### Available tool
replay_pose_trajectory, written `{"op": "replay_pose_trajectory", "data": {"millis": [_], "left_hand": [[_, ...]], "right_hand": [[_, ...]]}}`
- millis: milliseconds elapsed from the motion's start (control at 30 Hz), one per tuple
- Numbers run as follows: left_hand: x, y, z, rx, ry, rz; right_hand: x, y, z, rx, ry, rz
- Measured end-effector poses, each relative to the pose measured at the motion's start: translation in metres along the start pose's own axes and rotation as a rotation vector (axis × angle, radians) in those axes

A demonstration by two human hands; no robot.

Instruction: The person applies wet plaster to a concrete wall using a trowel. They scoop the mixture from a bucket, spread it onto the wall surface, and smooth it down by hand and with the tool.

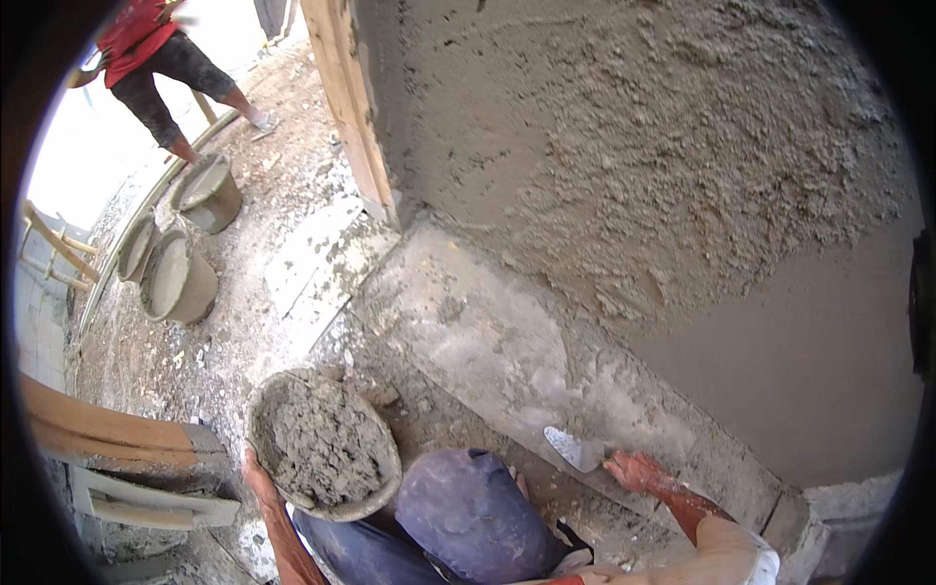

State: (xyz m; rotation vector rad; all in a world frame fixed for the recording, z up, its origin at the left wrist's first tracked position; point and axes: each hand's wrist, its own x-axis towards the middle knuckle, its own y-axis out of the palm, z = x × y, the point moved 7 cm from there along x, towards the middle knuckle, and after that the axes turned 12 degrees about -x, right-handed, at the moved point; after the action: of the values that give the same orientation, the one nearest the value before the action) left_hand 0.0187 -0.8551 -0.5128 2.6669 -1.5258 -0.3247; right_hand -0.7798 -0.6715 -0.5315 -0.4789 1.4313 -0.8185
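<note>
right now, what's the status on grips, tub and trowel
Left grip against tub, right grip closed on trowel. Lumpy gray mortar in tub. Blue-clad knee between tub and trowel.

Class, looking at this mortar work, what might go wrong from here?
The bucket, filled with lumpy mortar, might spill if the left hand at its side slips.

The right hand, holding the trowel, is bare, so wet mortar could irritate its skin.
</note>
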Motion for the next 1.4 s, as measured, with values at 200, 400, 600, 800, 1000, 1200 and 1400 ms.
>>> {"op": "replay_pose_trajectory", "data": {"millis": [200, 400, 600, 800, 1000, 1200, 1400], "left_hand": [[0.005, -0.03, 0.027, -0.208, 0.026, -0.097], [0.01, 0.028, 0.023, -0.008, 0.002, -0.107], [-0.002, 0.023, 0.014, 0.057, 0.025, -0.165], [-0.007, 0.009, 0.03, 0.044, 0.084, -0.219], [0.01, 0.046, 0.002, -0.067, -0.086, -0.117], [-0.098, -0.018, 0.037, 0.134, -0.573, -0.219], [-0.33, -0.041, -0.013, 0.285, -0.759, -0.031]], "right_hand": [[0.092, -0.08, 0.019, 0.064, 0.023, -0.173], [0.138, -0.111, -0.025, 0.004, 0.237, -0.343], [0.069, -0.163, 0.064, 0.017, 0.271, -0.363], [0.067, -0.214, 0.225, -0.041, -0.196, -0.49], [0.048, -0.253, 0.379, -0.262, -0.852, -1.024], [0.045, -0.258, 0.383, -0.069, -0.595, -0.513], [-0.043, -0.243, 0.296, 0.252, -0.117, 0.284]]}}
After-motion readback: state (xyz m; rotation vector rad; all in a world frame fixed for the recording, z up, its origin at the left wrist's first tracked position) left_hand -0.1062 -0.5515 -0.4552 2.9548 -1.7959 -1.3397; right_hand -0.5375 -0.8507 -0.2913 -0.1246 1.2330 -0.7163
